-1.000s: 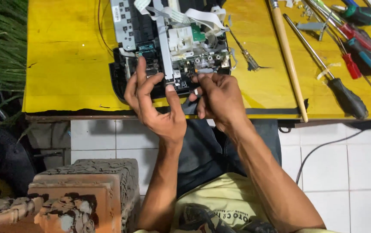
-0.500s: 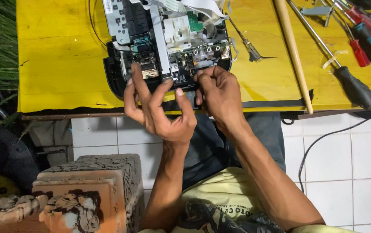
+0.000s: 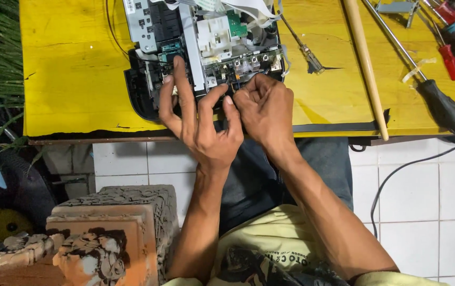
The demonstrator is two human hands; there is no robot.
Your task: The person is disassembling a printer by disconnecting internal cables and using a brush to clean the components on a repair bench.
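An opened electronic device [image 3: 206, 37], with bare circuit boards, white plastic parts and flat ribbon cables, lies on a yellow table [image 3: 69, 69] near its front edge. My left hand [image 3: 198, 119] is spread, its fingertips resting on the device's near edge and green board. My right hand [image 3: 264, 108] is curled beside it, fingers pinched on a small part at the device's front edge; what it pinches is hidden.
A long wooden stick [image 3: 365, 63] lies across the table to the right. Beyond it lie several screwdrivers, one black-handled [image 3: 442, 108], one red [image 3: 449, 61]. A small metal tool [image 3: 304, 50] lies beside the device. Bricks [image 3: 111, 233] stand low left; white tiled floor [image 3: 423, 196] right.
The view has shifted so the table sits higher in frame. My left hand has opened wider over the device edge. My right hand stays pinched at the front edge.
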